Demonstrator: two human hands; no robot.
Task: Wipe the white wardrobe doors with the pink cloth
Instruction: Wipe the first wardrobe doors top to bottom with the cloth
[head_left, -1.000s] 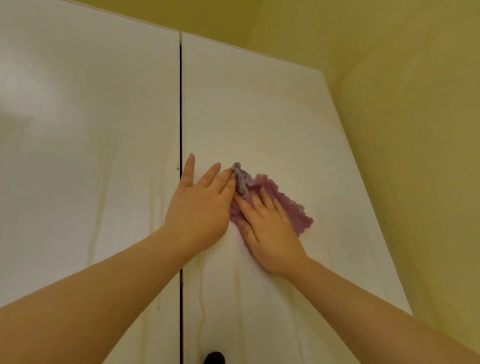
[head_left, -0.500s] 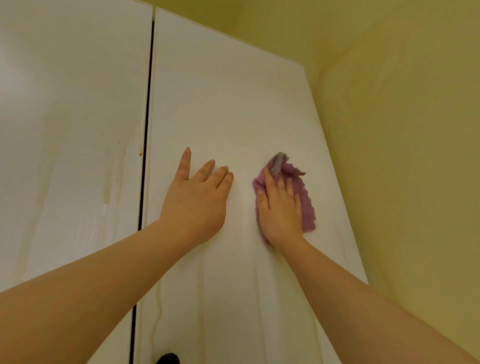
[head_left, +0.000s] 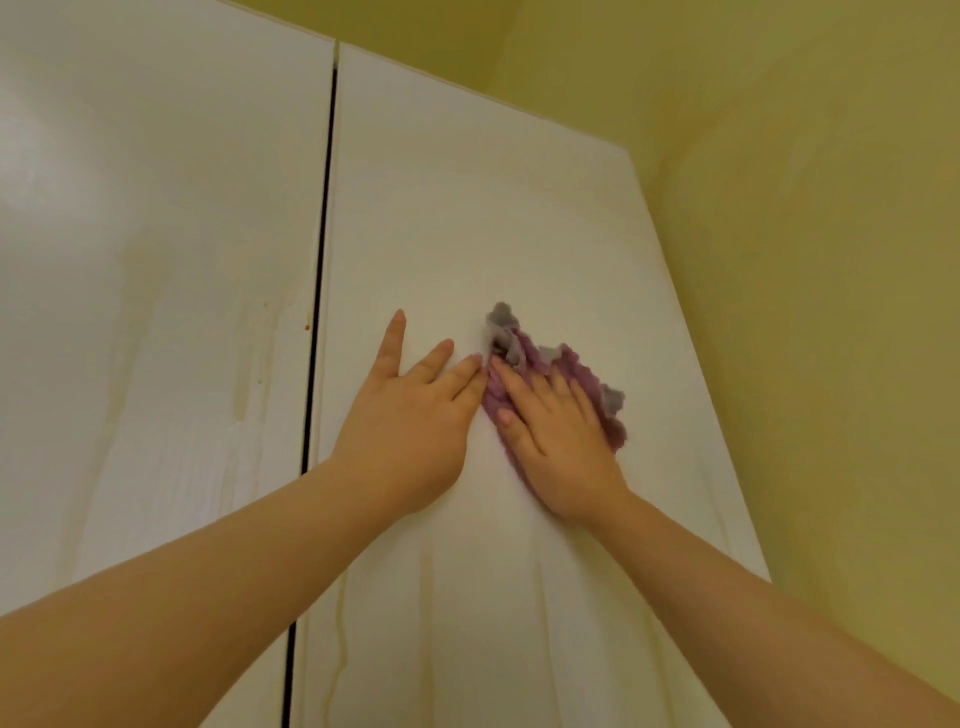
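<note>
Pink cloth (head_left: 534, 351) lies bunched on the right wardrobe door (head_left: 467, 208), in the right half of that door but apart from its right edge. Some grey parts of the cloth show at its top corner and along its right side.

The right hand (head_left: 558, 447) is flat on top of the cloth and presses it against the door. Its fingers are straight and a little apart, pointing up and to the left, and they do not curl around the fabric. The cloth sticks out above the fingertips and to the right of the hand.

The left hand (head_left: 410, 426) rests flat on the same door, directly on the bare white surface, between the cloth and the dark gap (head_left: 318, 312) that separates the two doors. Its fingers are straight too; one is spread away toward the gap. The fingertips nearest the cloth are just beside its left edge; I cannot tell if they touch it.

The left wardrobe door (head_left: 156, 234) has pale yellowish drip streaks (head_left: 243, 379) and a small orange spot (head_left: 307, 327) near its right edge. Thin streaks run down the lower part of the right door as well. A yellow wall (head_left: 805, 260) stands beyond the right edge of the wardrobe.
</note>
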